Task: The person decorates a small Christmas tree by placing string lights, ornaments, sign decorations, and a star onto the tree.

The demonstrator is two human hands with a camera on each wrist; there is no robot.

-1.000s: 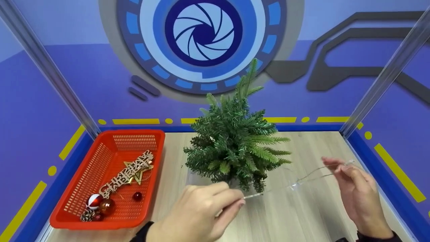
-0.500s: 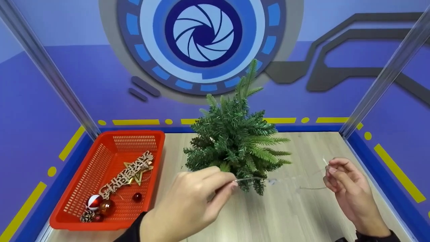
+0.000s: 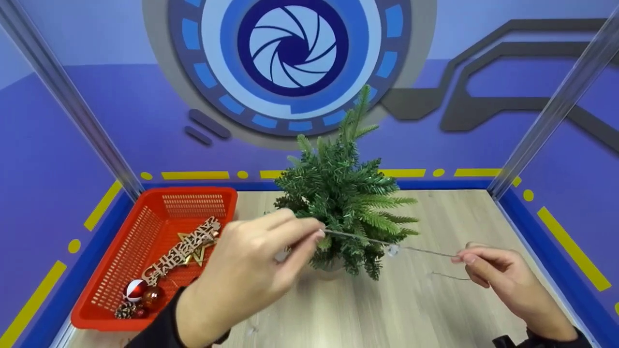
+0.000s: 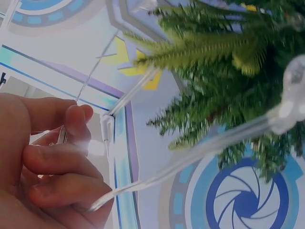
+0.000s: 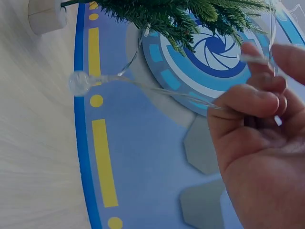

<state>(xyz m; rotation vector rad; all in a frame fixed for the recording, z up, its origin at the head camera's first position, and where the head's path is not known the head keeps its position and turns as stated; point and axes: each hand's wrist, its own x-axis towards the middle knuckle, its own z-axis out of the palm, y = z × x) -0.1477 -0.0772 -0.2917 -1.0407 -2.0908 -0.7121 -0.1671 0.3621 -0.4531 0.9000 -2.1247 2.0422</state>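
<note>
String lights [image 3: 393, 250] stretch between my two hands, nearly taut, with one clear bulb midway. They cross in front of the little tree [image 3: 344, 186], over its lower branches at about five o'clock from its middle; I cannot tell whether the wire touches the needles. My left hand [image 3: 258, 258], at eight o'clock from the tree, pinches one part of the wire between thumb and forefinger, and another length comes out by my lower fingers in the left wrist view. My right hand [image 3: 503, 276], at four o'clock, grips the wire too, its fingers curled, with a loose length hanging just beside it.

As I judge it, this is early work: the string is spread out and under control, but I see no bulb plainly settled on a branch. Left over are the trimmings in the red basket [image 3: 188, 190] at eight o'clock, beyond my left hand: a lettered sign [image 3: 183, 247], a gold star [image 3: 197, 259], a red-and-white ball [image 3: 136, 290], an amber ball [image 3: 153, 297] and a pine cone [image 3: 125, 310]. None shows on the tree.
</note>
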